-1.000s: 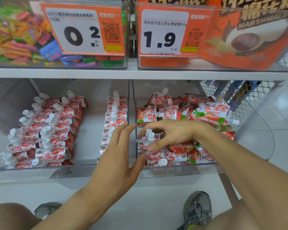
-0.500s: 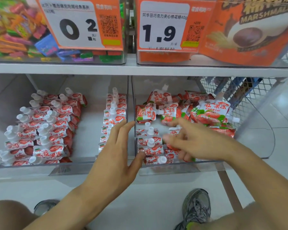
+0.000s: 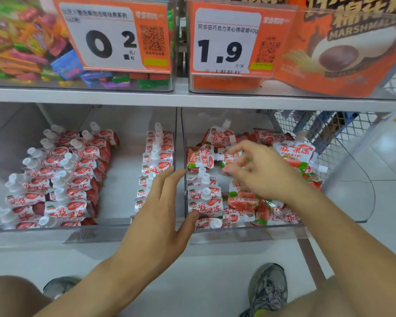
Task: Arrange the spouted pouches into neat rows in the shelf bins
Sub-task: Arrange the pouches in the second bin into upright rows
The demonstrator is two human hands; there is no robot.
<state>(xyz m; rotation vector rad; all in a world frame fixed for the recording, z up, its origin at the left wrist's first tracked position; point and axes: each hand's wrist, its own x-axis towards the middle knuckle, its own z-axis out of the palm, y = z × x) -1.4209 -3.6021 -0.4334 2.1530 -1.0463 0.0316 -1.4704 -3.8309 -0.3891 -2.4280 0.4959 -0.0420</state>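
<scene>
The red-and-white strawberry spouted pouches (image 3: 205, 205) lie in two clear plastic shelf bins (image 3: 242, 233). The left hand (image 3: 160, 216) is spread flat, fingers straight, against the clear divider wall (image 3: 180, 143) between the bins, thumb touching the front pouches of the right bin's row. The right hand (image 3: 258, 172) hovers over the loose heap in the right bin, fingers curled; motion blur makes it unclear whether it pinches a pouch.

Bright even light, motion-blurred right hand (image 3: 258, 170)
</scene>
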